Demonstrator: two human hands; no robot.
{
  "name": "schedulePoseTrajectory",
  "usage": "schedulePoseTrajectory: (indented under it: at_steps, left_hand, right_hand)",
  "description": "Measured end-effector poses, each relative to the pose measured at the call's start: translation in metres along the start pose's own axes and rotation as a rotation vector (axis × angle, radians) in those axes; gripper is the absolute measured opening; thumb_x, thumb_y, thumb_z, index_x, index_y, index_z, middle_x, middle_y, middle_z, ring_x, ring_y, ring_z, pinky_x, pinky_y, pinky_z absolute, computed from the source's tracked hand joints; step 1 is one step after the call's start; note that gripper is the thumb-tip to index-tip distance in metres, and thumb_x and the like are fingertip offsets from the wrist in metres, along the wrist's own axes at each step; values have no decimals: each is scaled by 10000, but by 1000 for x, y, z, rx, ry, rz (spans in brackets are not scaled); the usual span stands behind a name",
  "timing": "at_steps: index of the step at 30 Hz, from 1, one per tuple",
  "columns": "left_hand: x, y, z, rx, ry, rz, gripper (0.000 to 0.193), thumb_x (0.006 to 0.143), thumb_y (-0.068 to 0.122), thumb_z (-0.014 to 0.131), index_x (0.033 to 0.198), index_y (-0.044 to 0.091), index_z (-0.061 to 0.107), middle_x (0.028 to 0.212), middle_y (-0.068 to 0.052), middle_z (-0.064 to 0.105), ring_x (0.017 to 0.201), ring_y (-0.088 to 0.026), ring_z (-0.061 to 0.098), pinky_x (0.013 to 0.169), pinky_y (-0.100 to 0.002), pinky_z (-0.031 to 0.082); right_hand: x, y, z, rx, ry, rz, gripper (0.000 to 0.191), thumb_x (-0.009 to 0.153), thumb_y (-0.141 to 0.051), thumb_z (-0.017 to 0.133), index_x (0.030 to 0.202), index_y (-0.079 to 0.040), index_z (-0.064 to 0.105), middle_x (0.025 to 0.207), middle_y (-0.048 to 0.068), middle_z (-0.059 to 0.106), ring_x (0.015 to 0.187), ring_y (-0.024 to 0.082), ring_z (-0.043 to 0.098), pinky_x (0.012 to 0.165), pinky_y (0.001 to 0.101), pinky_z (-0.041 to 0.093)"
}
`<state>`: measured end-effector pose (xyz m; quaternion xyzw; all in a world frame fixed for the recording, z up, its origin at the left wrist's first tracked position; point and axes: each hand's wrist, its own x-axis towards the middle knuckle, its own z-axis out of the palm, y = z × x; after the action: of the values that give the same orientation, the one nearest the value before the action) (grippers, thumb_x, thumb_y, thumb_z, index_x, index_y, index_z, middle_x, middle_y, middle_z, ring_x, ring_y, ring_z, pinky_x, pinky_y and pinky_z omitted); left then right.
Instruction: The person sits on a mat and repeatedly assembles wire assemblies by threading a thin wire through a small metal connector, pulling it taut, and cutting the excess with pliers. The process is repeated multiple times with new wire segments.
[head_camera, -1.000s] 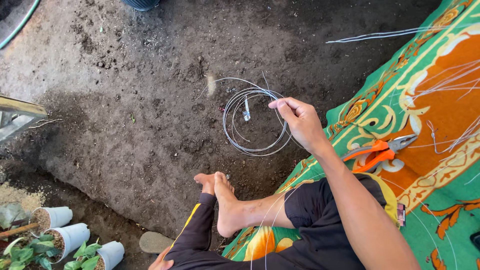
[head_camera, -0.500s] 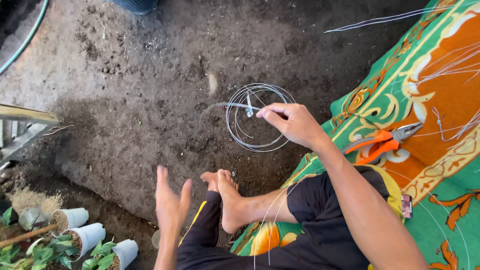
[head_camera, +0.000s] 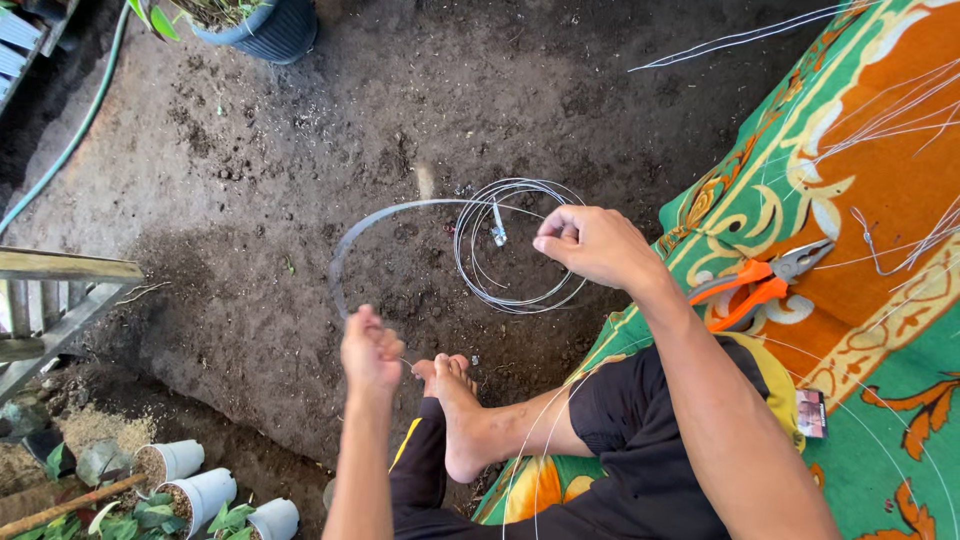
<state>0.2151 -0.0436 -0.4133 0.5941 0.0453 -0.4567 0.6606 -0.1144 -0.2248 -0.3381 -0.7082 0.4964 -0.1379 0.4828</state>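
Pinching a thin wire coil (head_camera: 520, 245), the fingers (head_camera: 552, 240) of the right hand (head_camera: 597, 245) are closed on its right edge. The coil is a bunch of silver loops and it hangs just over the dark dirt ground (head_camera: 250, 180). One long loose end of wire (head_camera: 350, 240) bends out from the coil in a big curve to the left and goes down to the left hand (head_camera: 370, 350). That hand is shut in a fist on the wire end. Right below the left hand is a bare foot (head_camera: 460, 420), with the legs folded in black shorts (head_camera: 640, 430). The person sits on a green and orange mat (head_camera: 860, 150). Orange pliers (head_camera: 755, 283) lie on the mat, near the right arm. More thin wires (head_camera: 880, 110) lie across the mat. Small white pots (head_camera: 190, 480) with green plants stand at the bottom left. A green hose (head_camera: 70, 140) runs along the ground at the top left, near a dark pot (head_camera: 260, 25).
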Motion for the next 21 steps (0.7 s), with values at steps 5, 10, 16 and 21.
schedulePoseTrajectory:
  at_steps: [5,10,16,21]
  left_hand:
    - [-2,78,-23,-359,111,36,87,931,64,553,855,75,512,622,45,371,506,-61,298,437,-211,267]
    - [-35,100,-8,-224,-98,287,290,1069,198,527,1342,112,573,739,35,537,556,-52,410,477,-195,346]
    - [-73,-1,58,467,-356,133,367,1066,246,488,1407,139,571,796,-23,682,528,-53,496,453,-216,408]
    - [-84,-53,101,793,-434,251,337,1073,224,484,1364,112,612,849,-4,742,642,-29,576,565,-217,493]
  right_hand:
    - [9,18,4,354,33,-16,335,964,-383,659,979,-58,741,682,-52,561,616,50,497,563,270,454]
    - [18,29,5,1314,-193,-88,339,1123,-400,522,1050,-83,616,694,-86,333,567,31,306,486,199,291]
    - [23,30,7,1540,-16,-35,265,1090,-393,527,1185,-153,586,722,-70,355,585,44,311,489,202,266]
    - [24,37,6,1627,5,43,348,1052,-458,551,1282,-200,598,693,-70,345,560,41,301,475,196,265]
